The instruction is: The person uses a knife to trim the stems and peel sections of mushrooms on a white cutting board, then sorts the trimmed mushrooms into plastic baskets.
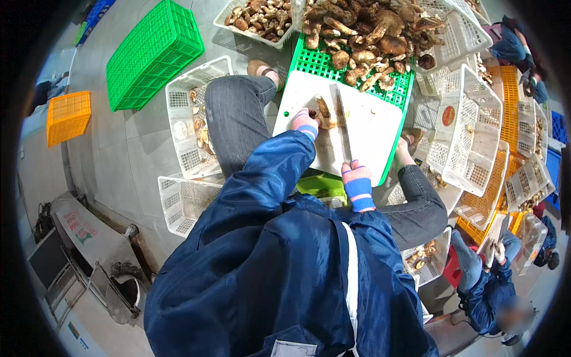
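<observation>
Over a white cutting board [375, 128], my left hand [305, 122], in a striped glove, grips a brown mushroom [322, 107] at its lower end. My right hand [357, 177], gloved in pink and blue stripes, is closed round the handle of a long knife [341, 122]. The blade points away from me, just right of the mushroom; whether it touches cannot be made out. Small trimmings lie on the board around the blade. Past the board, a big pile of brown mushrooms [380, 33] rests on a green perforated crate [303, 59].
White baskets [196, 77] with mushroom pieces stand left of my leg. A stack of green crates [154, 56] and an orange crate [69, 117] are farther left. White baskets [470, 131] crowd the right side. Co-workers sit there, one with gloved hands [495, 253].
</observation>
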A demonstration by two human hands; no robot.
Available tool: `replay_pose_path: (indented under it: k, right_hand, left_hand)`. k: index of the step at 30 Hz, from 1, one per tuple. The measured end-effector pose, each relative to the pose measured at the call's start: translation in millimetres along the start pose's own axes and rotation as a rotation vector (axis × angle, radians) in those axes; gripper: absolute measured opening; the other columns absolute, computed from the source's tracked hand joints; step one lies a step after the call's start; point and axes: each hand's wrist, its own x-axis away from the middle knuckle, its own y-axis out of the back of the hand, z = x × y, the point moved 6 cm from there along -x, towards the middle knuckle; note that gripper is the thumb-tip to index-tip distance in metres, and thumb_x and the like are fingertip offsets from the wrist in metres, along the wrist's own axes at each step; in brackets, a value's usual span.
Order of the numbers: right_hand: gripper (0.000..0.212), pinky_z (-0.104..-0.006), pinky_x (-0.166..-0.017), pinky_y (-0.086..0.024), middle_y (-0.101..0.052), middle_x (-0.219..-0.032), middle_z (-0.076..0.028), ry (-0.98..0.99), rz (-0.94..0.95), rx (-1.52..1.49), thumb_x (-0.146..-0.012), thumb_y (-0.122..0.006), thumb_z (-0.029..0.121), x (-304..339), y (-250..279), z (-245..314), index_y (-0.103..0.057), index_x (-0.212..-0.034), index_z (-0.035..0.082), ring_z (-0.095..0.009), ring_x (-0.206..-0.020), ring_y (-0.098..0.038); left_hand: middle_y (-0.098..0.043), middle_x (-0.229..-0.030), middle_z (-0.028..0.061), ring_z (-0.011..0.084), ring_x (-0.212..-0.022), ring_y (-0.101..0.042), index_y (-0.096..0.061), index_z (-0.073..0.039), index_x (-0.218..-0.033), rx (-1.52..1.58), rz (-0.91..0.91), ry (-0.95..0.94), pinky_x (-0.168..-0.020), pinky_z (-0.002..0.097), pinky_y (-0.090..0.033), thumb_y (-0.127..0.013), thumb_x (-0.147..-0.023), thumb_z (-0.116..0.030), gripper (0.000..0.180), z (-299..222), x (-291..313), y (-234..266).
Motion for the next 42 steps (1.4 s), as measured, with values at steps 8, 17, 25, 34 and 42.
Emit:
replay_pose_path:
  k: [8,17,25,34,42]
  right_hand:
    - [0.03,-0.039,-0.067,-0.044,-0.057,-0.08,-0.017,0.102,0.064,0.174,-0.072,-0.048,0.025,15,-4,3,-0.055,-0.097,0.009,-0.033,-0.072,-0.055]
    - [0.033,-0.039,-0.07,-0.043,-0.057,-0.082,-0.018,0.018,0.089,0.235,-0.071,-0.049,0.025,7,-11,1,-0.054,-0.1,0.01,-0.034,-0.078,-0.054]
    - [0.032,-0.0382,-0.069,-0.044,-0.056,-0.082,-0.019,0.026,0.086,0.301,-0.071,-0.048,0.024,-30,-39,-4,-0.054,-0.099,0.012,-0.034,-0.075,-0.055]
    - [0.019,-0.0333,-0.053,-0.042,-0.054,-0.063,-0.019,0.041,-0.024,-0.226,-0.072,-0.052,0.021,9,-1,-34,-0.057,-0.075,0.003,-0.03,-0.061,-0.055]
    - [0.018,-0.0286,-0.024,-0.03,-0.039,-0.041,-0.004,-0.339,-0.099,-0.817,-0.074,-0.054,0.018,18,16,-69,-0.043,-0.072,0.004,-0.015,-0.027,-0.037]
  left_hand:
    - [-0.059,-0.082,0.0103,0.0238,-0.077,-0.056,-0.057,-0.007,-0.085,0.088,-0.037,0.055,-0.07,0.0305,-0.043,-0.062,-0.06,-0.015,0.027,1,-1,0]
    - [-0.059,-0.08,0.0125,0.026,-0.074,-0.057,-0.058,-0.007,-0.083,0.04,-0.105,0.105,-0.068,0.0328,-0.044,-0.062,-0.062,-0.018,0.025,-5,3,3]
    - [-0.058,-0.087,0.0134,0.0268,-0.083,-0.055,-0.057,-0.007,-0.092,-0.077,-0.057,0.131,-0.075,0.0325,-0.042,-0.06,-0.065,-0.026,0.033,-19,10,10]
    - [-0.053,-0.094,0.0152,0.027,-0.088,-0.051,-0.05,-0.006,-0.101,-0.099,-0.313,-0.207,-0.077,0.0298,-0.041,-0.052,-0.065,-0.003,0.037,-33,5,24]
    - [-0.05,-0.097,0.0133,0.026,-0.09,-0.048,-0.051,-0.012,-0.103,-0.428,0.091,-0.322,-0.08,0.0313,-0.038,-0.061,-0.063,-0.019,0.041,-72,0,-17]
